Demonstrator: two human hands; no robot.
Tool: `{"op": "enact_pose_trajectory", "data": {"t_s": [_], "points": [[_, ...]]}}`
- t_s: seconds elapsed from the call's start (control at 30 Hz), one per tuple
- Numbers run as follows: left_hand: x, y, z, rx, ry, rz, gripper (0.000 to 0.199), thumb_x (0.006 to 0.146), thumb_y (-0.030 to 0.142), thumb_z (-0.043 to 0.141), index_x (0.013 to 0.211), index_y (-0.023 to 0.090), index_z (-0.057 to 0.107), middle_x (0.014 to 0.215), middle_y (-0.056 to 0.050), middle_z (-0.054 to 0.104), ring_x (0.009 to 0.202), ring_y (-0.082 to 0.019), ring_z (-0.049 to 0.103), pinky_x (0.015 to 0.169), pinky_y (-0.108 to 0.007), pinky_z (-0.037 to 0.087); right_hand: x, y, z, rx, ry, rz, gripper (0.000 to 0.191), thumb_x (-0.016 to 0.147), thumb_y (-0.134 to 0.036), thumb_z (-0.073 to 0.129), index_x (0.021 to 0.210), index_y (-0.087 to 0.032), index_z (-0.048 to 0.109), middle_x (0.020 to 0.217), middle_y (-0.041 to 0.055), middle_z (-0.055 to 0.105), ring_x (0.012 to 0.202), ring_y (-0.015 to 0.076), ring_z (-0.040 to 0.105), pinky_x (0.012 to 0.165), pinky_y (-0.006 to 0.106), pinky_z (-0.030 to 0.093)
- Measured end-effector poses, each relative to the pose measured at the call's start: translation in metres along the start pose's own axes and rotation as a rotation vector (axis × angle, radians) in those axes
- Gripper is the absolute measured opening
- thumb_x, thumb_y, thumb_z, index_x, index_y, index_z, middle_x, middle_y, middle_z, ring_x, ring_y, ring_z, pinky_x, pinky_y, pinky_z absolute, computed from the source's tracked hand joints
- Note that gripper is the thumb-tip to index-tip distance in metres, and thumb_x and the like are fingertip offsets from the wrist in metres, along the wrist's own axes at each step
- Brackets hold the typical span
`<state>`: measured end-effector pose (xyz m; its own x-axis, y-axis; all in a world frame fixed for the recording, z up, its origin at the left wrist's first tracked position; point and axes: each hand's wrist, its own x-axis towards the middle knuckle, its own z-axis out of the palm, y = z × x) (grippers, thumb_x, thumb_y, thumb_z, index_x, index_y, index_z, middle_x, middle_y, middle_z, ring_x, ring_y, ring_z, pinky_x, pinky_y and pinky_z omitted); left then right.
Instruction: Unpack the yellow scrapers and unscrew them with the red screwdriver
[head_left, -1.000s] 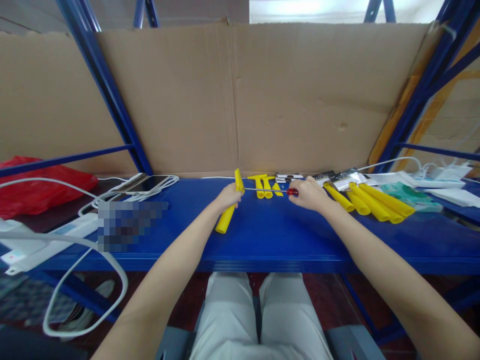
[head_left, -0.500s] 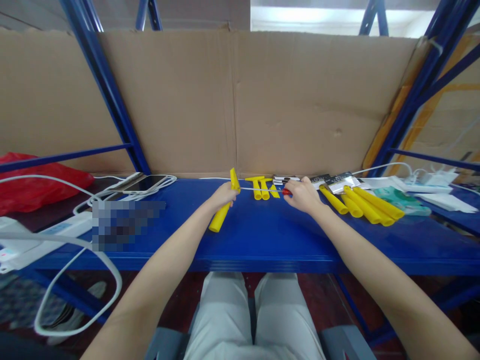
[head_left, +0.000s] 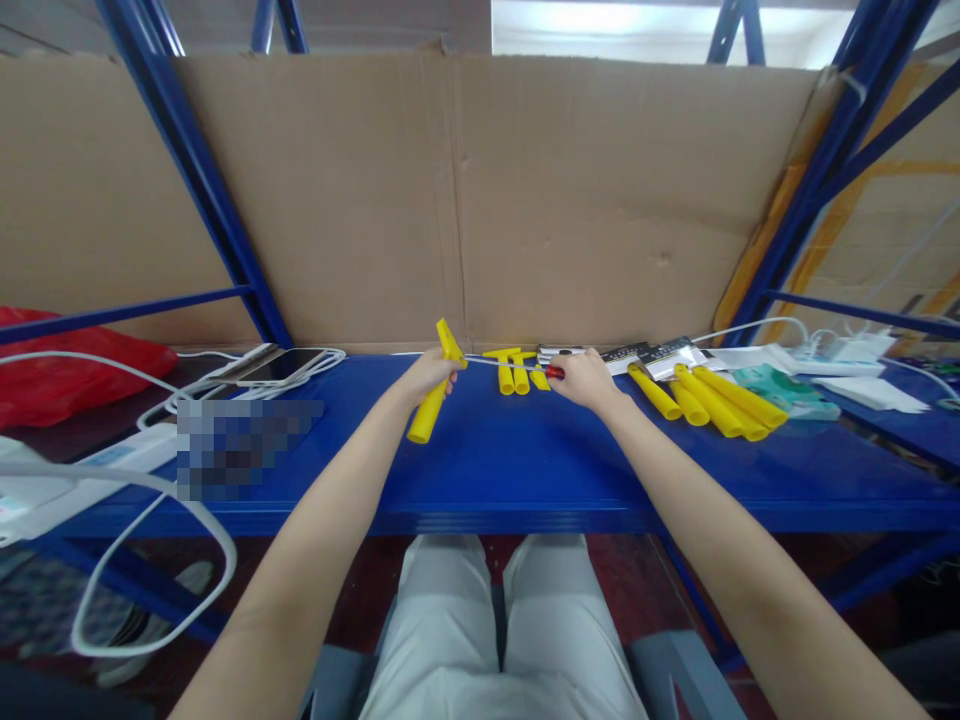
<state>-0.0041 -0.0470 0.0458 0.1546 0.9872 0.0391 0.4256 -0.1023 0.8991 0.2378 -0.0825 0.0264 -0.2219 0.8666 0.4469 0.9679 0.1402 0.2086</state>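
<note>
My left hand (head_left: 431,378) is closed around a yellow T-shaped plastic handle (head_left: 426,420), which slants with its crosspiece up and its round grip down toward me. A screwdriver (head_left: 555,371) with a red handle and a long thin metal shaft lies level in my right hand (head_left: 585,378), fingers wrapped round the handle. Its shaft points left and reaches the crosspiece; whether the tip sits in a screw is too small to tell. Between my hands, further back, several yellow T-shaped pieces (head_left: 507,376) lie on the blue table (head_left: 510,460).
Several yellow tubes (head_left: 724,400) lie at the right beside black-and-white packets (head_left: 675,357) and a green plastic bag (head_left: 784,393). At left are a phone (head_left: 289,366), white cables, a power strip (head_left: 97,480) and a red bag (head_left: 82,370). Cardboard (head_left: 337,200) stands behind.
Both hands have moved slightly left, carrying the yellow handle and the screwdriver with them. The grips look the same, and the camera view has shifted a little.
</note>
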Motion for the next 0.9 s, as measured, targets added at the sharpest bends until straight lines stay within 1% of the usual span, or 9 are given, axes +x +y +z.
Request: {"op": "enact_pose_trajectory", "data": {"t_s": [0.13, 0.23, 0.33, 0.43, 0.63, 0.8, 0.9], "points": [[-0.006, -0.012, 0.0, -0.041, 0.026, 0.012, 0.012, 0.077, 0.01, 0.046, 0.07, 0.018, 0.042, 0.048, 0.007, 0.043, 0.032, -0.007, 0.041, 0.034, -0.019, 0.031, -0.005, -0.008, 0.003, 0.034, 0.01, -0.027, 0.026, 0.082, -0.026, 0.041, 0.09, -0.018, 0.064, 0.093, 0.009, 0.07, 0.087, 0.0216, 0.06, 0.076, 0.034, 0.024], [-0.009, -0.016, 0.001, -0.046, 0.024, 0.022, 0.012, 0.077, 0.01, 0.046, 0.069, 0.018, 0.041, 0.048, 0.007, 0.044, 0.032, -0.007, 0.041, 0.034, -0.019, 0.031, -0.01, -0.011, 0.005, 0.041, 0.03, -0.033, 0.027, 0.082, -0.026, 0.041, 0.091, -0.016, 0.063, 0.097, 0.0101, 0.069, 0.089, 0.0225, 0.059, 0.077, 0.035, 0.023], [-0.01, -0.015, 0.004, -0.037, 0.029, 0.022, 0.012, 0.077, 0.01, 0.046, 0.07, 0.018, 0.042, 0.047, 0.007, 0.043, 0.032, -0.007, 0.04, 0.034, -0.019, 0.031, -0.014, -0.01, 0.006, 0.046, 0.03, -0.015, 0.028, 0.081, -0.029, 0.041, 0.091, -0.014, 0.063, 0.099, 0.0118, 0.068, 0.089, 0.0235, 0.059, 0.075, 0.035, 0.024], [-0.01, -0.014, 0.009, -0.027, 0.032, 0.002, 0.011, 0.077, 0.01, 0.046, 0.071, 0.018, 0.042, 0.046, 0.007, 0.043, 0.032, -0.007, 0.04, 0.035, -0.018, 0.031, -0.016, -0.008, 0.005, 0.042, 0.012, -0.012, 0.028, 0.082, -0.029, 0.041, 0.089, -0.014, 0.064, 0.099, 0.012, 0.068, 0.088, 0.0234, 0.058, 0.074, 0.034, 0.024], [-0.005, -0.015, 0.01, -0.059, 0.033, 0.0, 0.009, 0.077, 0.009, 0.046, 0.081, 0.017, 0.045, 0.047, 0.008, 0.041, 0.032, -0.006, 0.04, 0.037, -0.018, 0.033, -0.019, -0.005, 0.007, 0.055, -0.03, -0.086, 0.024, 0.082, -0.025, 0.042, 0.089, -0.017, 0.064, 0.093, 0.0086, 0.07, 0.084, 0.0213, 0.06, 0.074, 0.033, 0.025], [-0.006, -0.015, 0.01, -0.037, 0.027, 0.004, 0.007, 0.077, 0.012, 0.048, 0.08, 0.017, 0.044, 0.046, 0.008, 0.04, 0.032, -0.006, 0.039, 0.039, -0.018, 0.036, -0.022, -0.004, 0.006, 0.052, 0.003, -0.096, 0.026, 0.083, -0.025, 0.042, 0.093, -0.018, 0.064, 0.097, 0.0082, 0.07, 0.088, 0.0209, 0.059, 0.075, 0.032, 0.026], [-0.007, -0.015, 0.011, -0.012, 0.018, -0.004, 0.009, 0.077, 0.01, 0.047, 0.08, 0.018, 0.044, 0.047, 0.008, 0.041, 0.032, -0.007, 0.04, 0.039, -0.019, 0.036, -0.023, -0.002, 0.004, 0.021, 0.035, -0.097, 0.028, 0.083, -0.025, 0.041, 0.095, -0.017, 0.065, 0.099, 0.0094, 0.069, 0.088, 0.0212, 0.058, 0.075, 0.033, 0.024]]}}
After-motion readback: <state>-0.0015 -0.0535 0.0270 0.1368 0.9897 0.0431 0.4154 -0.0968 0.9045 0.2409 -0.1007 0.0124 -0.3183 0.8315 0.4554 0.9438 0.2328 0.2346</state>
